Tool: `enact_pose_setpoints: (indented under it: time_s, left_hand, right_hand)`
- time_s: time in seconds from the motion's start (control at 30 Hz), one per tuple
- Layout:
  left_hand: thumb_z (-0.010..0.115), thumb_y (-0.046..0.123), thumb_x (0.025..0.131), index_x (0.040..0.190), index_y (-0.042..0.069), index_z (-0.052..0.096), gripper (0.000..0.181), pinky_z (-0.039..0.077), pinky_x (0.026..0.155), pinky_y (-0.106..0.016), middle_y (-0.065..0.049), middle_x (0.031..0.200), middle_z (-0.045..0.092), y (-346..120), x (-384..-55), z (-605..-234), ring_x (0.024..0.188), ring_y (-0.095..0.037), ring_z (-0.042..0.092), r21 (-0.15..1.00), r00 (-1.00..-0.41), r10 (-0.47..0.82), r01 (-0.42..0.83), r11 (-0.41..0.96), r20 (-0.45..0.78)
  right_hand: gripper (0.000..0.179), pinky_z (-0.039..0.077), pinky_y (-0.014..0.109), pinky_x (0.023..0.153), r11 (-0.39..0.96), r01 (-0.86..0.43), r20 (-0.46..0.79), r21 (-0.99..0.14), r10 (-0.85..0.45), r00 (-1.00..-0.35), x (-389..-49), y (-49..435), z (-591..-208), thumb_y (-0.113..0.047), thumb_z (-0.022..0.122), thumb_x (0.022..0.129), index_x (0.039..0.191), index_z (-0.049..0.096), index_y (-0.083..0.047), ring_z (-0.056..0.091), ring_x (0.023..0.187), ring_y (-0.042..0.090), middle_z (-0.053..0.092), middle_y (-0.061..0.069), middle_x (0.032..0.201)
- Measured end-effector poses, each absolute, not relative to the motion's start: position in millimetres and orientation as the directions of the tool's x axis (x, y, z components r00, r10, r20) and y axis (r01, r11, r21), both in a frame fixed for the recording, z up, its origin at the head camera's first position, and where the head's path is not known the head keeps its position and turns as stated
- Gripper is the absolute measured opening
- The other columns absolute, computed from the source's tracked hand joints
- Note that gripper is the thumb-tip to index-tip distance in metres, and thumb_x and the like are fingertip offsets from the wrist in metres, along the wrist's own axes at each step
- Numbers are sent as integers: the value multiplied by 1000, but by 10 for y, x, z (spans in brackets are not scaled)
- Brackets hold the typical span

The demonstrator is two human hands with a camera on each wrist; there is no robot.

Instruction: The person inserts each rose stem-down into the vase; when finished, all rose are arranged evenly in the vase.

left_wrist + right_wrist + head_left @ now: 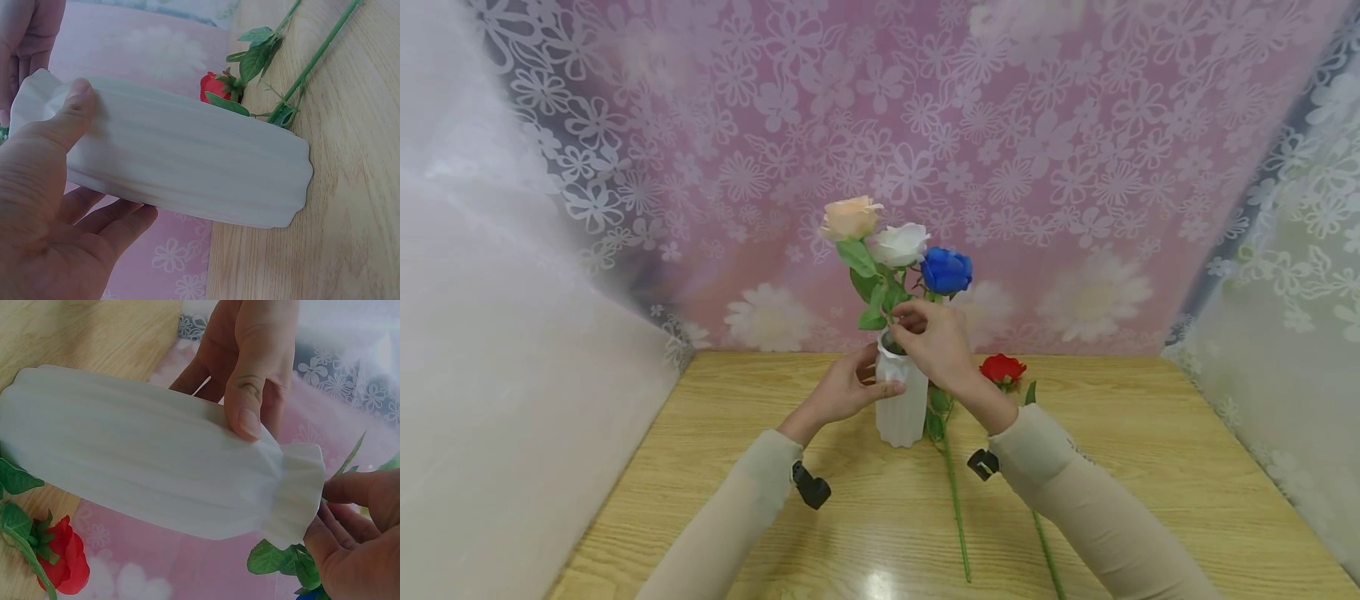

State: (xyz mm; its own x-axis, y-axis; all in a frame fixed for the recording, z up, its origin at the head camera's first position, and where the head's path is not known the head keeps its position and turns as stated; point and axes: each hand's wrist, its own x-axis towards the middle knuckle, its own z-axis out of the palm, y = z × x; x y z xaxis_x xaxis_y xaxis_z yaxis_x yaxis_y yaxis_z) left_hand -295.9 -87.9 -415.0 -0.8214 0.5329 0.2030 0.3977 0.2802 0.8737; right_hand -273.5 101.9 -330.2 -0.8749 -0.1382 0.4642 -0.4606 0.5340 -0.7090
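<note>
A white fluted vase (pixel 901 408) stands upright on the table. My left hand (pixel 846 385) grips its upper part, the thumb (pixel 76 106) across the front and the fingers around the far side. At the vase mouth, my right hand (pixel 936 343) pinches a green rose stem between thumb and forefinger. Above the hands rise a peach rose (pixel 850 218) and a white rose (pixel 901 245), with green leaves (pixel 872 292) below them. Just right of these is a blue rose (pixel 947 271), its stem hidden behind my right hand.
On the wooden table (pixel 715 500), right of the vase, lie a red rose (pixel 1002 369), partly behind my right forearm, and a leafy green stem (pixel 957 508) whose upper end is hidden. A pink floral curtain (pixel 820 150) hangs behind.
</note>
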Motion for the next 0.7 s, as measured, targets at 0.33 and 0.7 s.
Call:
enact_pose_setpoints:
  time_s: [0.33,0.7]
  left_hand:
    - [78,31,98,157,10,48,69,57,109,-45,-14,154,55,-891,-2957,-4156,140,-34,59,887,-833,524,365,281,177]
    - [81,27,96,159,25,48,72,54,114,-47,-2,159,53,-882,-3001,-4185,141,-28,59,869,-821,522,416,267,233]
  right_hand:
    - [26,66,49,86,503,-464,451,-729,-156,-879,-2610,1083,-3271,-7,70,97,122,76,-2,78,96,33,79,18,108]
    - [29,65,27,78,383,-413,376,-826,-171,-911,-2489,1496,-3234,-13,72,100,126,74,0,78,94,28,78,19,112]
